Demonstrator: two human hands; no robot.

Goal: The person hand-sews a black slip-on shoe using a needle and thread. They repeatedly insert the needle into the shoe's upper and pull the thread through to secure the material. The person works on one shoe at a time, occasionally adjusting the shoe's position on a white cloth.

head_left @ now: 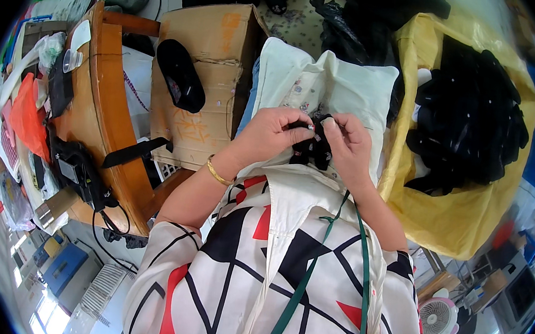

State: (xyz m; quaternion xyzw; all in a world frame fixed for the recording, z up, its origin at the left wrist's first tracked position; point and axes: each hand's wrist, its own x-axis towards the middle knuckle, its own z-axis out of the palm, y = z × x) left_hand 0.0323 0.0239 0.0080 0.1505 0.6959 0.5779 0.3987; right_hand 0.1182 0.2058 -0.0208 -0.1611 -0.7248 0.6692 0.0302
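Over my lap, on a pale cushion-like cloth (280, 63), a small dark cloth piece (312, 152) with coloured specks lies between my hands. My left hand (275, 139) pinches its upper left edge between thumb and fingers; something tiny and pale shows at those fingertips, too small to name. My right hand (350, 147) is closed too, thumb and forefinger pinching the upper right edge of the cloth. Part of the piece is hidden under my fingers. To the left, one black cloth shoe (181, 77) with a patterned lining rests on a cardboard box (220, 93).
A yellow sack (407, 103) at my right holds many black shoes (475, 115). On the left stands a wooden table (105, 95) with a black strap (135, 153) and a black device with a cable (79, 173). A pink-and-white fan (438, 320) is at lower right.
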